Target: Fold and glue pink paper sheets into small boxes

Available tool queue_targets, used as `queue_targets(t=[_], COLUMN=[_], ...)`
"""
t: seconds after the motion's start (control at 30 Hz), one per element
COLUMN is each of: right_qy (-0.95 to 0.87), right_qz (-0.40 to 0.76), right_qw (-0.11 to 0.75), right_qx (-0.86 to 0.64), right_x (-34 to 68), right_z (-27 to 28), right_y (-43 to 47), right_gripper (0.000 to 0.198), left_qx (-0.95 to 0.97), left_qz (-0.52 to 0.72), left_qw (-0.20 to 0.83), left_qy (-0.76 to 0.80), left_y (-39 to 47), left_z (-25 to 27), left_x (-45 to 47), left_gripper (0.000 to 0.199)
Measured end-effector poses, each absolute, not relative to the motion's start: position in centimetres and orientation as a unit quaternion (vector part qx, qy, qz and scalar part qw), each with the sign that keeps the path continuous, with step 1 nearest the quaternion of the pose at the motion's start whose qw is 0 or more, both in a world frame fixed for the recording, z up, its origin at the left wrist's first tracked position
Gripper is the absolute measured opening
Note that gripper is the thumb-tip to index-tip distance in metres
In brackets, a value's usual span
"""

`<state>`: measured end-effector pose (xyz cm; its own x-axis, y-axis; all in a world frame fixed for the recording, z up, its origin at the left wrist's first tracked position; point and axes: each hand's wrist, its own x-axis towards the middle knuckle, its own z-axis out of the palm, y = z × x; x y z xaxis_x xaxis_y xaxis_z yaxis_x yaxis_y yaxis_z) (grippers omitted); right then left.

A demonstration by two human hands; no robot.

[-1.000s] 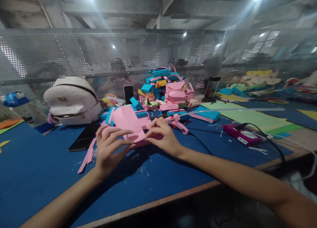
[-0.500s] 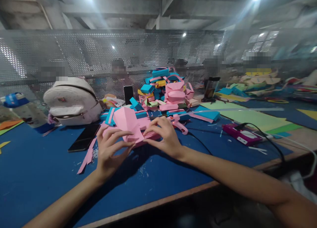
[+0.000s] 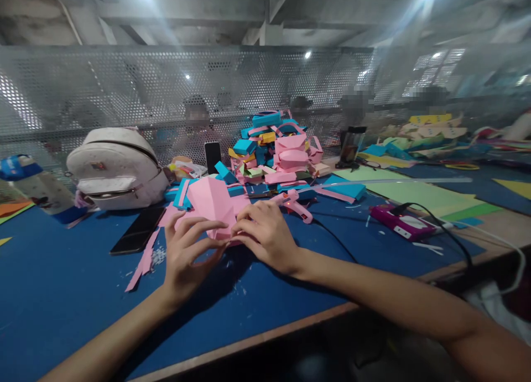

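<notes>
At the center of the frame, a left hand (image 3: 191, 255) and a right hand (image 3: 267, 235) pinch the near edge of a pink paper piece (image 3: 209, 200) in narrow grips, fingertips nearly meeting. The piece appears part made: creases are in, but its large raised panel looks not yet closed. A pink glue gun (image 3: 295, 203) lies just beyond, right of center. Above center, folded pink and blue pieces (image 3: 291, 151), apparently finished, sit heaped.

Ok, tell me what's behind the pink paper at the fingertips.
Behind the pink paper, blue pieces show, with an upright phone farther back. The paper hides whatever lies directly behind its raised part, so I can't tell what is there.
</notes>
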<state>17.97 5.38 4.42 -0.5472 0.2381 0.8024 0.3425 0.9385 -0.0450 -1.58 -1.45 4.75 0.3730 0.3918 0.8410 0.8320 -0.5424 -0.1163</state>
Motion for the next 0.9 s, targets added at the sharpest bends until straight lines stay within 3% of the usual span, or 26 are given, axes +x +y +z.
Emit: queue_targets(t=[0.7,0.9], right_qy=[-0.881,-0.873], right_qz=[-0.024,0.025], right_qw=[0.446,0.466], right_qx=[-0.156,-0.14], right_x=[18.4,18.7], right_z=[4.3,4.2], right_y=[7.3,7.8], right_gripper=[0.007,0.007], left_qx=[-0.772,-0.783], left_qz=[-0.414,-0.451], left_qw=[0.245,0.124], left_qy=[-0.414,-0.41], left_y=[-1.1,-1.0], left_z=[4.7,4.9], left_x=[-2.3,-2.7], left_gripper=[0.012,0.023])
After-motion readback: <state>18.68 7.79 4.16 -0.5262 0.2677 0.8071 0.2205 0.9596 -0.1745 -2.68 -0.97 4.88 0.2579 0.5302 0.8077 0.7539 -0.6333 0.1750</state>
